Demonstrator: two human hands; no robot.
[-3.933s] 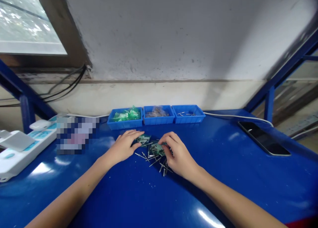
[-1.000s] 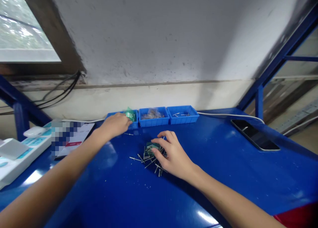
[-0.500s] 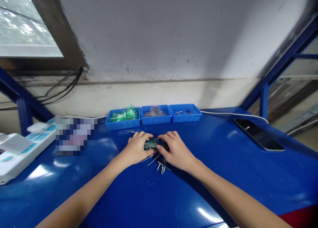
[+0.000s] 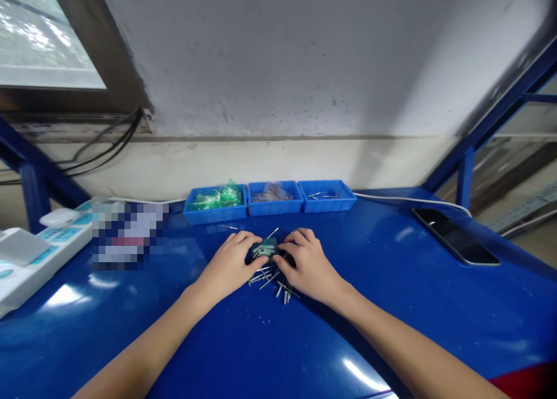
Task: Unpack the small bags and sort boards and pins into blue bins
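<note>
At the middle of the blue table, a small dark-green see-through packet (image 4: 266,248) with pale strip-like pieces showing lies between my hands. My left hand (image 4: 232,258) grips its left edge, fingers curled and thumb at the near side. On the other side, my right hand (image 4: 311,263) pinches the right edge with bent fingers. Several thin metal pins with thicker ends, like blind rivets (image 4: 285,292), lie loose below the packet and partly under my right fingers. Another metal pin (image 4: 229,227) lies apart, behind my left hand.
Three blue bins line the wall: one with green plastic bags (image 4: 215,216), one with clear bags (image 4: 274,210), one with metal pins (image 4: 328,205). A phone (image 4: 455,235) lies at right. A white power strip (image 4: 47,248) and a blurred-out item (image 4: 128,236) are at left.
My left thumb and fingers have shifted slightly, and more of the packet's pale contents shows. A metal pin now sticks out behind the packet. The view has tilted a little.
</note>
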